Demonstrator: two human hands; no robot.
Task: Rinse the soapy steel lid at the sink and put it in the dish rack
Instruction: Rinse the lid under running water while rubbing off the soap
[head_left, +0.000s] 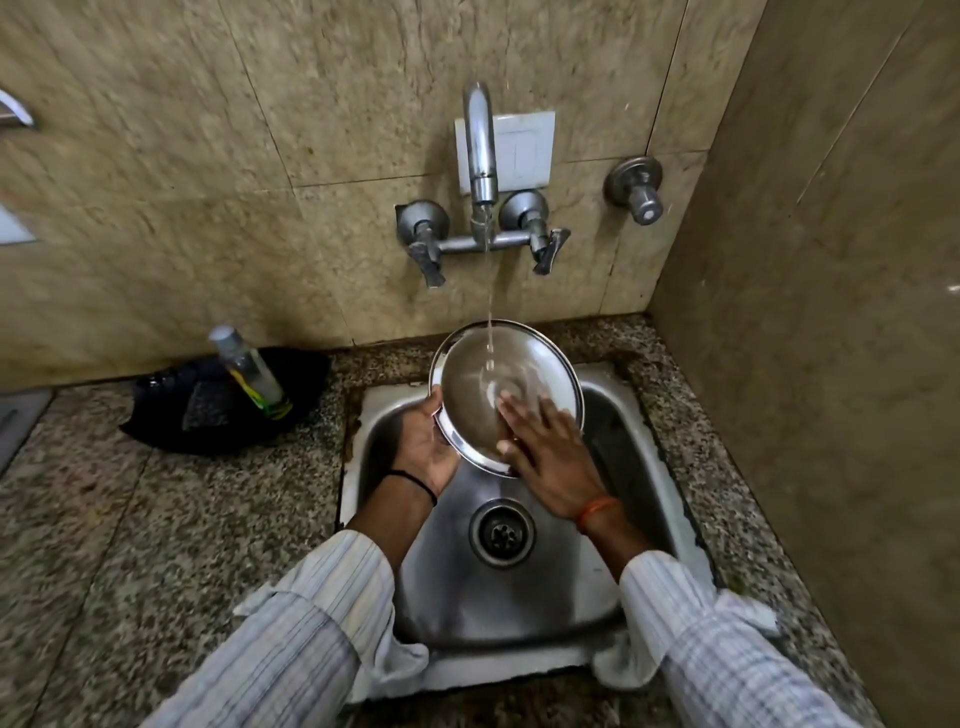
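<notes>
The steel lid (506, 397) is tilted under the tap (480, 150), over the far side of the sink (519, 597), its hollow face turned toward the person. A thin stream of water (489, 312) lands a little above the middle of that face. The left hand (428, 449) is clamped on the rim at about 8 o'clock, thumb over the edge and palm cupped beneath. The right hand (545, 447) lies flat and open on the lower part of the face, at about 5 o'clock, fingers (519, 415) spread as if rubbing; it grips nothing.

To rinse well, I would judge the lid needs turning by the rim so the narrow stream reaches the whole face, with the flat hand sweeping suds downward toward the drain (501, 530). The back needs water too. Wet steel is slippery, so the left grip should stay firm.

On the counter (156, 519) at 9 o'clock from the sink sits a dark cloth or bag (171, 415) with a clear bottle (249, 371) leaning on it. Two tap handles (428, 260) hang just behind the lid at 12 o'clock and could be knocked if it is lifted carelessly. No dish rack is in view, so I cannot tell which way the lid must go.
</notes>
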